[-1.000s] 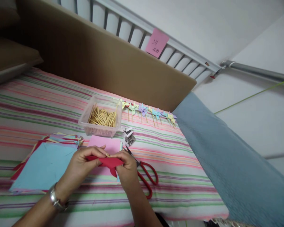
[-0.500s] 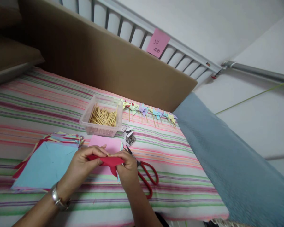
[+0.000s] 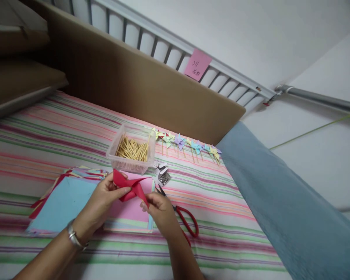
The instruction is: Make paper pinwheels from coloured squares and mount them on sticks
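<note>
A red paper pinwheel (image 3: 131, 187) is held above a stack of pink and pastel paper squares (image 3: 134, 210). My left hand (image 3: 106, 196) grips it from the left, thumb pressed on its middle. At its lower right blade, my right hand (image 3: 156, 208) has thumb and fingers closed on the tip. Whether a stick is behind the paper cannot be seen. Just right of the right hand lie scissors with red handles (image 3: 188, 221), partly covered by that hand and forearm. Left of my hands is a pile of coloured squares with a light blue sheet (image 3: 67, 202) on top.
A clear plastic box (image 3: 131, 165) of thin wooden sticks (image 3: 134, 149) stands behind the hands. Small open cases of pins (image 3: 163, 177) lie beside it. Finished pinwheels on sticks (image 3: 179, 142) line the back edge, before a brown board (image 3: 151, 85). A striped cloth (image 3: 221, 217) covers the table.
The red pinwheel has turned from edge-on to showing its folded face. My right hand has shifted down to one blade tip, and the view has tilted slightly.
</note>
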`<state>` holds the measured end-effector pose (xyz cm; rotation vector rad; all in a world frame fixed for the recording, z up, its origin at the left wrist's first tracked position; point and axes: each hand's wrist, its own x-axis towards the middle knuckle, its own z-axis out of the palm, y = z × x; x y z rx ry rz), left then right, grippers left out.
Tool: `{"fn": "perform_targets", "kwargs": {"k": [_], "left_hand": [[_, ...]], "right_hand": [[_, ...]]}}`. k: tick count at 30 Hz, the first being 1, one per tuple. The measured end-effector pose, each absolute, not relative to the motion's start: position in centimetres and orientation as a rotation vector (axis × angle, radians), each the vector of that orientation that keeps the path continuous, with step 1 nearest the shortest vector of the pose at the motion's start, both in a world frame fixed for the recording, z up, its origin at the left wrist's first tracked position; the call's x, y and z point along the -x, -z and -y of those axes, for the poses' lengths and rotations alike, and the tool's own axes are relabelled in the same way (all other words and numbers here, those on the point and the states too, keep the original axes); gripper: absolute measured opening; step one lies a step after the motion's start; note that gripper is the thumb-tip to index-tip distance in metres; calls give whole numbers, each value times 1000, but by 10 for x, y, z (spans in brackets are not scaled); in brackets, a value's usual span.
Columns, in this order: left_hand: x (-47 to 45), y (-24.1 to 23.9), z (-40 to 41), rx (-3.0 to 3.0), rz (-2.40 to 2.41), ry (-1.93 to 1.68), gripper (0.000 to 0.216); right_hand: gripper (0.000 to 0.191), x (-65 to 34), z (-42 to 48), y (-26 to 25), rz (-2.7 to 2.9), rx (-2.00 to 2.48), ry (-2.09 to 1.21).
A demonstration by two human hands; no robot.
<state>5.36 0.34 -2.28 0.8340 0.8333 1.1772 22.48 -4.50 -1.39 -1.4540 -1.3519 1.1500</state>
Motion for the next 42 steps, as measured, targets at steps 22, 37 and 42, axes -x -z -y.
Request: {"fn": "perform_targets", "kwargs": {"k": [22, 37, 42], "left_hand": [[-47, 22, -10, -854, -810, -1114, 11], [-47, 21, -9, -794, -852, -1163, 17], [-48, 21, -8, -774, -842, -1172, 17]], "right_hand": [[10, -219, 46, 16, 1342, 1517, -1116], [5, -209, 48, 21, 1150, 1443, -1245], [3, -209, 48, 20, 1150, 1438, -1231]]}}
